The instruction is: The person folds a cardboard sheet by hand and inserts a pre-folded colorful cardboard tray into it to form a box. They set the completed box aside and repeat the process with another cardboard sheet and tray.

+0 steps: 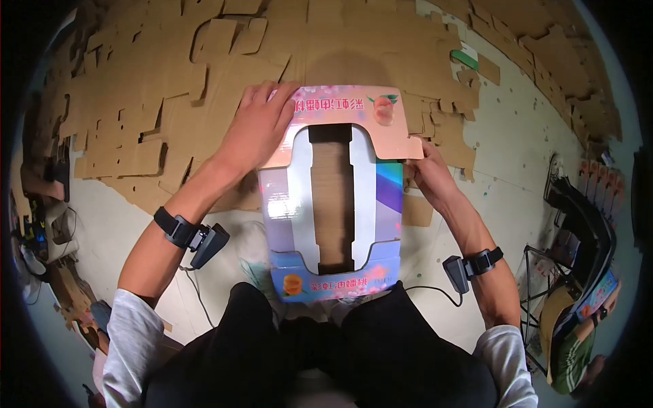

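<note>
A printed fruit box in pink, purple and blue lies in front of my knees, with a long opening down its middle. Brown cardboard shows through that opening. My left hand rests on the box's far left corner, its fingers bent over the far edge of the peach-coloured flap. At the right side, my right hand touches the box near a small tab of that flap; its fingers are bent and partly hidden under the tab.
Flattened brown cardboard sheets cover the floor ahead. A black-framed rack stands at the right, near a person in a green sleeve. Another person's arm shows at the far left. Cables hang from both wrist devices.
</note>
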A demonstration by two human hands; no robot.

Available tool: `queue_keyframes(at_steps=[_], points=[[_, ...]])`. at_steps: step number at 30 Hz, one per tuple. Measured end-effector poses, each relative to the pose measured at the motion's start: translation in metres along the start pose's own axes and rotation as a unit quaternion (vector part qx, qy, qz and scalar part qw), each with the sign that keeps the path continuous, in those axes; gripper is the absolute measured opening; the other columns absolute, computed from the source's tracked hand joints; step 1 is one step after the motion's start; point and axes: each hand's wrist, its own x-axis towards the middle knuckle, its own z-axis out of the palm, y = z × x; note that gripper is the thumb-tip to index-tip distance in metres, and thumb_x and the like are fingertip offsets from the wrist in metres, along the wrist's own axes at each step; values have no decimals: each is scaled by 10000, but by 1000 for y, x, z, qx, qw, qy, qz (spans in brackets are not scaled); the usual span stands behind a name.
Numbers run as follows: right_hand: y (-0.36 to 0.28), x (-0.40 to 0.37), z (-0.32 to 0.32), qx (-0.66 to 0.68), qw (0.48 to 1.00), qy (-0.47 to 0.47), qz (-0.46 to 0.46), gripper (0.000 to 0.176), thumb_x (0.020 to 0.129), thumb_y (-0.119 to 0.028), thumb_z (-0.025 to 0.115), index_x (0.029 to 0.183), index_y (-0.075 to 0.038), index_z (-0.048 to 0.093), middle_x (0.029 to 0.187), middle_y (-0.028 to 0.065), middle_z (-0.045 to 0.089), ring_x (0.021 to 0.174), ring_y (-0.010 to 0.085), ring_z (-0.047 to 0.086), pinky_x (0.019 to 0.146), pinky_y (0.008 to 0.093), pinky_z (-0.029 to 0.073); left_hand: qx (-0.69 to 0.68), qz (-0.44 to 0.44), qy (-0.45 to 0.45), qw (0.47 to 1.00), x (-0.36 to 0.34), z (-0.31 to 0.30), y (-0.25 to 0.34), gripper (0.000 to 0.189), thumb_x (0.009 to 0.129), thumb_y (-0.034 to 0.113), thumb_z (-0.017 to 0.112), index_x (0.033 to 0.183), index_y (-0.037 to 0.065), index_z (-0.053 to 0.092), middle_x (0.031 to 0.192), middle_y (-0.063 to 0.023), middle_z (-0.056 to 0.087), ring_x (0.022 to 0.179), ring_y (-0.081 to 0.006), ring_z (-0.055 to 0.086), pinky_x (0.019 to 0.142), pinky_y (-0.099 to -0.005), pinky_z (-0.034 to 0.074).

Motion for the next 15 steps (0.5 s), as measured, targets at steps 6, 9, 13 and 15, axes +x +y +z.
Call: queue_keyframes(at_steps=[6,9,13,15], points=[[-14,-22,17,34,997,-62,-17,657,1064,-167,639,1666,-166,378,1520,-2,552,1361,140,531,1141,325,411,125,3,10,992,2,-5,15,406,1105,239,465,1443,28,546,1426,-219,580,1317,-425,521,1185,-517,376],[-7,-15,26,48,996,-76,-11,742,1061,-175,659,1711,-178,300,1589,-9,494,1428,146,470,1180,339,376,129,46,-5,991,7,-6,15,453,1104,298,478,1465,29,532,1441,-225,578,1354,-423,517,1200,-546,361],[3,-4,22,91,991,-97,-18,751,1066,-158,649,1719,-181,280,1603,-17,478,1445,148,450,1198,348,359,85,88,-53,991,20,-8,27,601,1078,430,542,1575,99,472,1495,-220,545,1390,-430,493,1213,-553,357],[4,-6,24,101,991,-89,-27,734,1071,-144,634,1717,-184,289,1596,-20,485,1426,145,465,1196,347,360,90,144,-68,983,26,-7,35,685,1050,494,589,1631,164,437,1524,-219,522,1396,-433,487,1219,-550,355]])
